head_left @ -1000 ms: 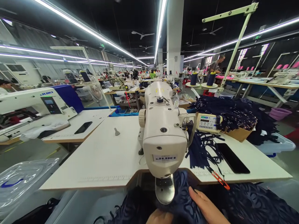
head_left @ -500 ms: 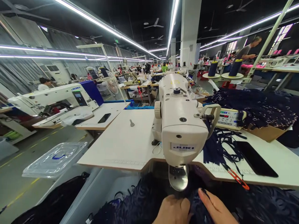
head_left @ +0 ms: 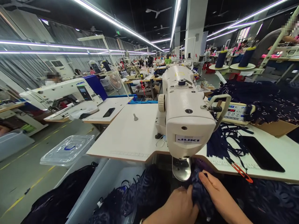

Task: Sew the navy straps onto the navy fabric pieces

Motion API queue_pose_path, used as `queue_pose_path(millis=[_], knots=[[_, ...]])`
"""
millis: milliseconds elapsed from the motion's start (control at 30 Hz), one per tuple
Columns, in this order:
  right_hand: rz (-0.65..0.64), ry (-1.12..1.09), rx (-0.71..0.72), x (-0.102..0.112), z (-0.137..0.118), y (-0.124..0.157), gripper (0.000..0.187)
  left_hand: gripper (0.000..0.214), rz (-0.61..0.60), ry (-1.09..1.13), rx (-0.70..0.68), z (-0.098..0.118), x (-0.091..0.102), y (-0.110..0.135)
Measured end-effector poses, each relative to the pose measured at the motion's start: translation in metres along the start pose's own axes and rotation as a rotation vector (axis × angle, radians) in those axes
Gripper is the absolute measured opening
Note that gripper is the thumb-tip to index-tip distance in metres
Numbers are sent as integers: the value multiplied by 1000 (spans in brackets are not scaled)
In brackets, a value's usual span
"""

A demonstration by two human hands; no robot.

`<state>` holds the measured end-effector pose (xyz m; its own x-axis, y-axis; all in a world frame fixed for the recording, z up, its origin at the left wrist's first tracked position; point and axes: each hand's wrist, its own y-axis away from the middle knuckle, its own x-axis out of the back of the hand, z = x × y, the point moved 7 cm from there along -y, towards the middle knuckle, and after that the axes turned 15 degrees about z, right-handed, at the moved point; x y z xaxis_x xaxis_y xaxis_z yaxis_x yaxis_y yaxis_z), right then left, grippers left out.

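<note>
Navy cloth (head_left: pixel 202 199) with a tonal, curling pattern; navy straps (head_left: pixel 217 144). Cream-white sewing machine (head_left: pixel 190 119) with dark blue lettering. White worktop (head_left: pixel 121 137) with a brown edge. Orange-red snips (head_left: pixel 243 173), black phone (head_left: pixel 261 154). Navy thread cones (head_left: pixel 220 59) topped in yellow. Grey floor (head_left: pixel 25 179) striped yellow.

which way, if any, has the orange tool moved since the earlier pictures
No; the orange tool hasn't shifted relative to the front edge of the white table.

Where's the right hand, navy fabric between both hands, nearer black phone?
Right hand (head_left: pixel 217 189): head view, its back
Navy fabric (head_left: pixel 202 196): head view, bunch between hands
Nearer black phone (head_left: pixel 261 154): head view, flat face
</note>
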<state>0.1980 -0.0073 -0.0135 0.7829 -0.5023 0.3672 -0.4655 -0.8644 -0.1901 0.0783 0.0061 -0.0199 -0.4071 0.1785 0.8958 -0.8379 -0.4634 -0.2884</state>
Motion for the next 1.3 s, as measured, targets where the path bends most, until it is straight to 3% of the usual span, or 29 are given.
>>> queue_pose_path(millis=[100, 167, 233, 333, 400, 433, 533, 633, 700, 767, 867, 967, 1067, 1300], knots=[[154, 289, 324, -4, 0, 6, 48, 12, -92, -16, -8, 4, -4, 6], [140, 465, 488, -12, 3, 9, 49, 19, -105, -42, 69, -1, -2, 9], [-16, 508, 541, -21, 0, 10, 45, 38, -39, -47, 188, -9, 10, 10], [-402, 332, 440, -30, -23, 18, 31, 71, 108, 197, 250, -17, 40, 11], [-557, 191, 361, -29, -43, 23, 25, 64, 129, 451, 203, -17, 56, 10], [-560, 144, 348, -27, -51, 22, 22, 52, 116, 530, 185, -18, 62, 10], [-332, 88, 379, -16, -62, 5, 22, 22, 211, 420, 247, -34, 77, 5], [-65, 118, 347, -11, -52, -16, 16, 23, 418, 161, 338, -50, 90, 3], [9, 146, 236, -15, -40, -24, 17, 25, 499, 85, 293, -50, 92, 2], [41, 129, 97, -19, -30, -27, 20, 29, 510, 14, 94, -38, 92, 1], [59, -2, -107, -21, -20, -28, 21, 36, 394, -89, -149, -21, 85, 2], [16, -131, -227, -21, -17, -31, 21, 35, 281, -172, -100, -22, 82, 0], [-35, -130, -245, -21, -15, -40, 21, 35, 256, -205, -66, -22, 83, -1], [25, 122, -69, -14, -6, -61, 25, 35, 360, -364, -25, -18, 85, -5]])
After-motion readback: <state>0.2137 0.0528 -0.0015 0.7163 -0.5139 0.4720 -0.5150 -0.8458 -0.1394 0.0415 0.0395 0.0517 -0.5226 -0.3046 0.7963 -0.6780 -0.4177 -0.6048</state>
